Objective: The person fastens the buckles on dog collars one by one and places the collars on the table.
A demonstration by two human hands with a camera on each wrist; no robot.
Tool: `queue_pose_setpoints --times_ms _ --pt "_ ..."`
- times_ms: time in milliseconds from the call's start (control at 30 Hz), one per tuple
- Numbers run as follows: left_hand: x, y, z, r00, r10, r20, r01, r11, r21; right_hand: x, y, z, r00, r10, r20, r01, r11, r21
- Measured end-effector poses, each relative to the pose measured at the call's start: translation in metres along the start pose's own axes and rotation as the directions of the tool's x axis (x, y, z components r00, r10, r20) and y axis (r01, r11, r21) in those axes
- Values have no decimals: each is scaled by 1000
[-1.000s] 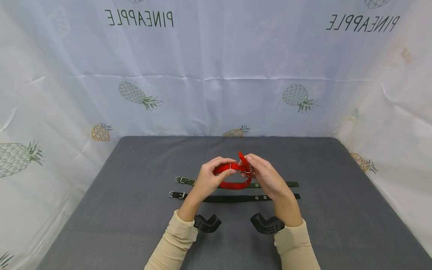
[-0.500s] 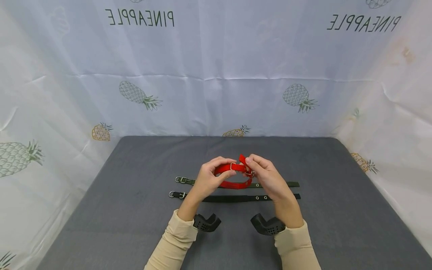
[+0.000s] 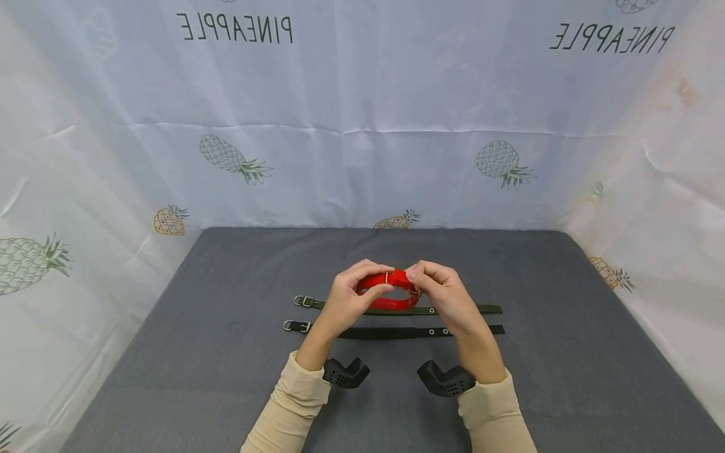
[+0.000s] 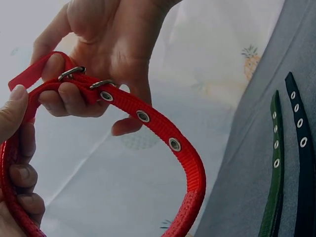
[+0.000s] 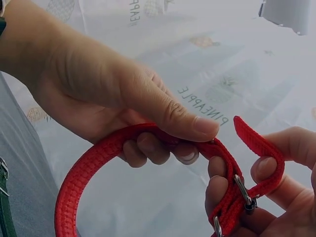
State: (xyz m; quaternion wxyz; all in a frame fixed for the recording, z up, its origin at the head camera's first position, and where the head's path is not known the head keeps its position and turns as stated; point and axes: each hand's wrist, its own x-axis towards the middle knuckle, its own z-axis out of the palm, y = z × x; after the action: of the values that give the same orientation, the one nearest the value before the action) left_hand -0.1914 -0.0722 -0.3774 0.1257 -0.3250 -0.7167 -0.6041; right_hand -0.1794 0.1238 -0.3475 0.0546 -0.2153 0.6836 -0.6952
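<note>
A red collar [image 3: 393, 304], bent into a loop, is held up between both hands over the table. My left hand [image 3: 348, 292] grips its padded band, thumb on one face and fingers curled under. The metal buckle [image 4: 72, 73] has the strap threaded through it, beside a metal ring [image 4: 102, 84]. My right hand [image 3: 447, 296] pinches the strap near the buckle; the free end [image 5: 254, 140] bends back over the band toward the left thumb. Several metal eyelets [image 4: 143, 116] show along the strap. In the head view, the hands cover part of the loop.
Below the hands, a green collar [image 3: 488, 309] and a black collar [image 3: 385, 333] lie stretched out side by side on the grey table [image 3: 226, 365], buckles to the left. A pineapple-print curtain [image 3: 362, 176] hangs behind and around the table.
The red collar's free end, upright a second ago, has been folded down leftward by the right hand, close to the left fingers. The left hand keeps its grip.
</note>
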Motion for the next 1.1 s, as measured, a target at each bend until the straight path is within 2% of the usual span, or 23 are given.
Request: queue_pose_setpoints --times_ms 200,467,733,900,1100 --pt "0 -2 -1 998 55 8 -56 998 5 -1 0 0 1000 -23 -18 23 1000 -12" --pt "0 -1 -2 998 67 18 -68 997 23 0 2 3 995 -102 -5 101 994 -34" --pt "0 -3 -2 992 128 18 -128 991 47 2 5 3 991 -131 9 131 991 -27" --pt "0 -3 -1 990 141 12 -142 988 57 3 6 4 994 -106 -11 106 994 -41" --pt "1 -1 -2 993 120 -10 -119 992 48 3 8 -3 1000 20 11 -19 999 -30"
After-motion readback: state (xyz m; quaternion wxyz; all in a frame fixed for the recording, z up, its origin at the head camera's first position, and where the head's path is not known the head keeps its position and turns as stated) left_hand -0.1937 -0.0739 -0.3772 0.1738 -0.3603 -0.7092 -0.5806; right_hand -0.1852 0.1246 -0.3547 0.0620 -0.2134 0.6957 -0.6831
